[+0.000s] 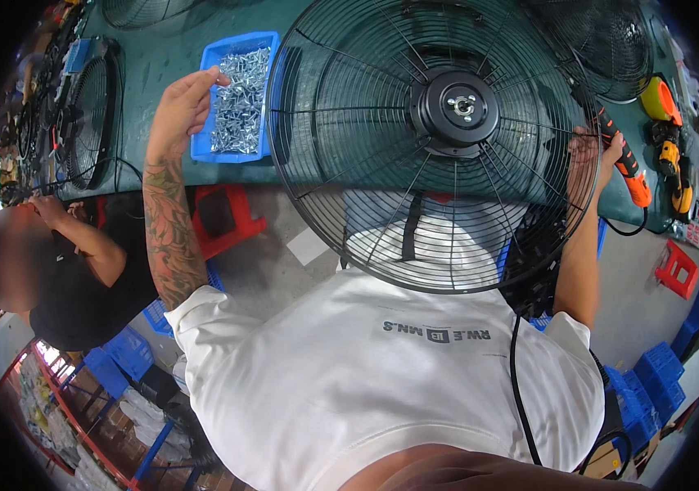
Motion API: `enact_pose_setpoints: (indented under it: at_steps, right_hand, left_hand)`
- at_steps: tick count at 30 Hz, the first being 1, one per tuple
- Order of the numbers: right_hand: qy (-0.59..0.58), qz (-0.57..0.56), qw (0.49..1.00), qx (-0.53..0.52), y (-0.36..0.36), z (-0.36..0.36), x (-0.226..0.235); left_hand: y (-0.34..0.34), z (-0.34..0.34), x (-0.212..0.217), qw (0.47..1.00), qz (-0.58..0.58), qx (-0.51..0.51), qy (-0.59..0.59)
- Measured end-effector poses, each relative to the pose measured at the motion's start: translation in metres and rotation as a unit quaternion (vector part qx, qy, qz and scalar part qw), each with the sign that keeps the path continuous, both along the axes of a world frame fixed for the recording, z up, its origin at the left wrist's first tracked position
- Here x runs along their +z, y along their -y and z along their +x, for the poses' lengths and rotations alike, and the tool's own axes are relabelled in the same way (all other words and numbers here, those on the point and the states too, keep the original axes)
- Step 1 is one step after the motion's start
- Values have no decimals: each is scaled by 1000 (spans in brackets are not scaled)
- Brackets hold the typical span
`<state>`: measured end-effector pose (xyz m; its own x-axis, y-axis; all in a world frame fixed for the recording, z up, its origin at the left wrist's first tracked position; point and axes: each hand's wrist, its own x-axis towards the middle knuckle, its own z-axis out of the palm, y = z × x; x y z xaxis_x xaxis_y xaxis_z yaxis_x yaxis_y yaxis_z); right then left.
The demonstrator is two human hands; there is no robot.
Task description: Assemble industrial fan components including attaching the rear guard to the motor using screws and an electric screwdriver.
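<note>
Reaching left hand point(183, 102) into screw bin point(239, 94), right hand point(593, 155) steadying fan guard point(435, 139)

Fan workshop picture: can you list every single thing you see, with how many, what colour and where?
Round wire fan guard with motor hub: one, black, centre, over the bench edge.
Plastic bin of metal screws: one, blue, upper left on the green workbench.
More wire fan guards: several, black, far left and top.
Power screwdriver: one, orange and black, right.
Power drill: one, yellow, far right.
Plastic stools: two, red, under the bench and at right.
Stacked crates: several, blue, lower corners.
Co-worker: one, dark shirt, left.
Left hand: at the bin, fingertips pinched together.
Right hand: on the guard's right rim.
</note>
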<state>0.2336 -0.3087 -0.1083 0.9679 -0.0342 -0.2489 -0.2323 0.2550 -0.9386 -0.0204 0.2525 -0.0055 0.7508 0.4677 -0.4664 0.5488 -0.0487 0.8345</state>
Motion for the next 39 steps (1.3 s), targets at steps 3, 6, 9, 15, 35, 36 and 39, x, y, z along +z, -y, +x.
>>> enact_pose_setpoints:
  at_steps: [3, 6, 9, 15, 35, 36, 39]
  right_hand:
    - [26, -52, 997, -45, -9, -2, 10]
    - [80, -106, 988, -76, 6, 2, 15]
    - [194, -151, 966, -81, 41, 11, 34]
    - [464, -9, 854, -237, 30, 12, 132]
    - [384, 298, 798, 356, -78, -67, 204]
    - [381, 293, 805, 349, -80, -73, 205]
    - [369, 279, 824, 327, -95, -72, 200]
  left_hand:
    - [3, 4, 2, 999, -18, 30, 4]
    - [-4, 3, -3, 983, -151, 83, 70]
    - [7, 8, 5, 963, -232, 105, 91]
    - [68, 45, 39, 973, -182, -18, 142]
    - [273, 66, 49, 819, 260, -391, 330]
    - [271, 66, 50, 814, 268, -397, 329]
    - [269, 68, 49, 814, 269, -405, 317]
